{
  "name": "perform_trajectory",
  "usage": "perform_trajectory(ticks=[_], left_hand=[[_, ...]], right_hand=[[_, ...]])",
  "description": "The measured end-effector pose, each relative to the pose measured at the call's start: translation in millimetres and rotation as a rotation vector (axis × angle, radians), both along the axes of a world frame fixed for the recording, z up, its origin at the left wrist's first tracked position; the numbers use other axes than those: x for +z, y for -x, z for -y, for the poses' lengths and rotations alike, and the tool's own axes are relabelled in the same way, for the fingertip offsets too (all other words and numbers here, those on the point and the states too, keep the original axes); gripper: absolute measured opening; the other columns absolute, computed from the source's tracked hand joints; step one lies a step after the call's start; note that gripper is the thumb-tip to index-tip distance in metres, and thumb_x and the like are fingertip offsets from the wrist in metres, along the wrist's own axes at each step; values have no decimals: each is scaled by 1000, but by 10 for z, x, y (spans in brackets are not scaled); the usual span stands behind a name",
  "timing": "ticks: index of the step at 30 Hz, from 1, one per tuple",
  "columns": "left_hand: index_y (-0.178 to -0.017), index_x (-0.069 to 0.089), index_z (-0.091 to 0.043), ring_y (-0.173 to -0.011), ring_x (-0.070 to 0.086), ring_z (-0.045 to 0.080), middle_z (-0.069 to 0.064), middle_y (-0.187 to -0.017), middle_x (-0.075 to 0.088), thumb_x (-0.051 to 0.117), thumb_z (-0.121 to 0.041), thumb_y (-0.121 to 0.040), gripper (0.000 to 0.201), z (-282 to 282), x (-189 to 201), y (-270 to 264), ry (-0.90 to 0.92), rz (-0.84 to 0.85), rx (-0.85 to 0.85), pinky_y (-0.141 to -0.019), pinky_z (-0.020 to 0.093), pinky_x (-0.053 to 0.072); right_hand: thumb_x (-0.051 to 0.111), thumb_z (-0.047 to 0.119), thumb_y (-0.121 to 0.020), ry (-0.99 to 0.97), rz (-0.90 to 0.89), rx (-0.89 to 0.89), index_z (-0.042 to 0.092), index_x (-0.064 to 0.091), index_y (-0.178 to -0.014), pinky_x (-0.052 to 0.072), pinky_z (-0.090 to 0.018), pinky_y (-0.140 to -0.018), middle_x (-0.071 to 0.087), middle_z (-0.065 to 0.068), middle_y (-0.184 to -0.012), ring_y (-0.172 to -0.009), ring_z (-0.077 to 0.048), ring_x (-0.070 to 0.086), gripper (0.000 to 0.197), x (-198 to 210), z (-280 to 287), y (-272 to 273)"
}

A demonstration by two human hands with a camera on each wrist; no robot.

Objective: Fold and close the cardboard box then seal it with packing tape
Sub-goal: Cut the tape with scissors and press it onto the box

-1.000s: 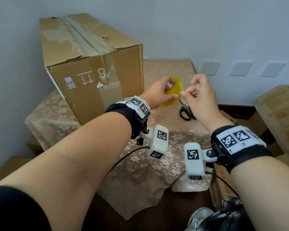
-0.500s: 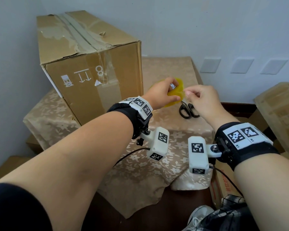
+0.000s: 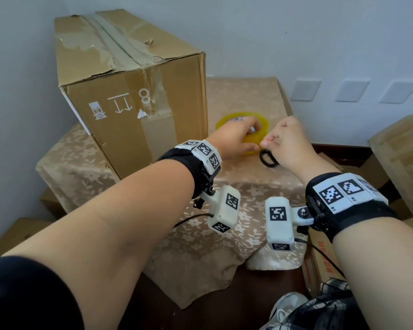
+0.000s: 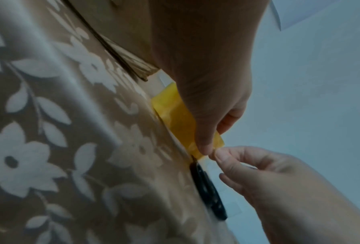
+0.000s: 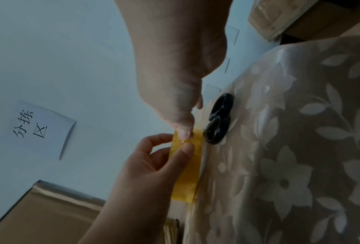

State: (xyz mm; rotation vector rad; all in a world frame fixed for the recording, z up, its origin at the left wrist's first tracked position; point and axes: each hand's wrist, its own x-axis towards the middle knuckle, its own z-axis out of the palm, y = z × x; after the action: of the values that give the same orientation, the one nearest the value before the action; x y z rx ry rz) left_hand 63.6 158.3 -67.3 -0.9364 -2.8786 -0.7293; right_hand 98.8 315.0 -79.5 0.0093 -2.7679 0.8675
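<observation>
A tall cardboard box (image 3: 134, 96) stands at the table's back left, flaps down, with old torn tape along its top seam. My left hand (image 3: 246, 139) grips a yellow roll of packing tape (image 3: 253, 144) just above the table, right of the box. My right hand (image 3: 268, 144) meets it, thumb and forefinger pinching at the roll's outer layer. In the left wrist view the left thumb lies across the roll (image 4: 175, 118) and the right fingertips (image 4: 220, 156) nip its edge. From the right wrist, the right thumb (image 5: 183, 132) presses on the roll (image 5: 187, 168).
Black-handled scissors (image 3: 267, 159) lie on the flowered tablecloth (image 3: 224, 246) just under my right hand, also seen as scissors (image 5: 218, 118). More cardboard boxes (image 3: 401, 163) stand to the right. The wall is close behind, with a paper sign (image 5: 35, 128) on it.
Both hands and the roll have dropped toward the table, and the roll has tipped flatter. My right fingers, spread a second ago, have closed into a pinch at the roll.
</observation>
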Motion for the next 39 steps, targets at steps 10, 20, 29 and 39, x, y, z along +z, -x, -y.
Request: perform_trajectory(ticks=[10, 20, 29, 39], left_hand=[[-96, 66, -8, -90, 60, 33, 11, -96, 64, 38, -11, -80, 32, 378, 717, -491, 268, -666, 7, -74, 41, 43], [-109, 57, -13, -94, 60, 32, 8, -104, 63, 55, -51, -84, 45, 1633, 1024, -779, 505, -732, 578, -80, 42, 43], [-102, 57, -9, -86, 56, 23, 4, -94, 59, 71, -67, -47, 81, 1461, 794, -693, 577, -956, 656, -81, 38, 31], [-112, 56, -15, -88, 61, 26, 1, -102, 64, 55, -64, -75, 61, 1975, 936, -877, 444, -916, 509, -77, 39, 41]], right_hand=[[57, 17, -93, 188, -310, 96, 13, 42, -138, 34, -34, -107, 43, -14, -137, -127, -28, 43, 48, 381, 379, -65], [49, 43, -95, -131, -303, 363, 35, 37, -144, 12, -46, -115, 20, -7, -156, -140, -37, 11, 51, 1070, 1604, -14], [74, 38, -75, -316, -363, 324, 25, 34, -142, 26, -48, -111, 29, -10, -144, -135, -34, 18, 79, 869, 1499, 81], [78, 34, -74, -227, -517, 418, 15, 51, -131, 33, -36, -102, 46, -8, -130, -120, -27, 35, 65, 976, 1660, -226]])
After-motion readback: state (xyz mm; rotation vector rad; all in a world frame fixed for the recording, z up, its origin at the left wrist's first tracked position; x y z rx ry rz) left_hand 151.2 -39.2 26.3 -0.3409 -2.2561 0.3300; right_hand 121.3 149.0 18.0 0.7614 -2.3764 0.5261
